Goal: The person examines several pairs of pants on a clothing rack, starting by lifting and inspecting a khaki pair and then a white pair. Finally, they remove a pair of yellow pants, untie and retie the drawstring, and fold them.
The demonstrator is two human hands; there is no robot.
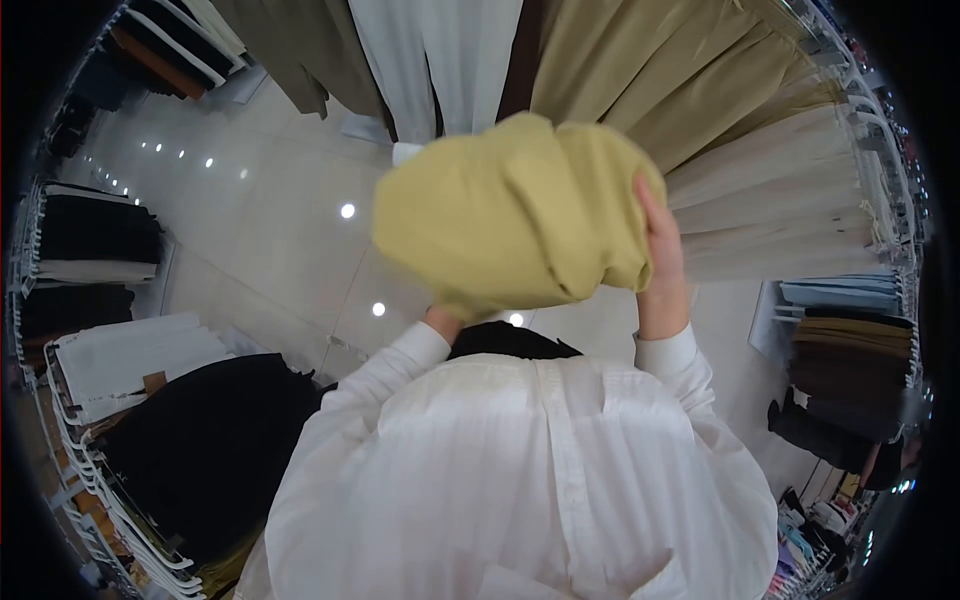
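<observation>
A bundled yellow garment (500,215) is held up in front of my chest, its folds bulging toward the right; its cut does not show. My right hand (661,240) grips its right end, with fingers against the cloth. Under its lower left edge goes my left hand, and only the wrist (443,320) shows; the fingers are hidden by the cloth, which seems to rest on that hand. The garment's left part is slightly blurred.
Khaki trousers (670,70), pale grey trousers (435,60) and cream trousers (770,190) hang ahead. Racks with black clothes (215,450) and white clothes (135,360) stand at left. Dark brown garments (850,370) hang at right. The glossy tiled floor (290,200) reflects lights.
</observation>
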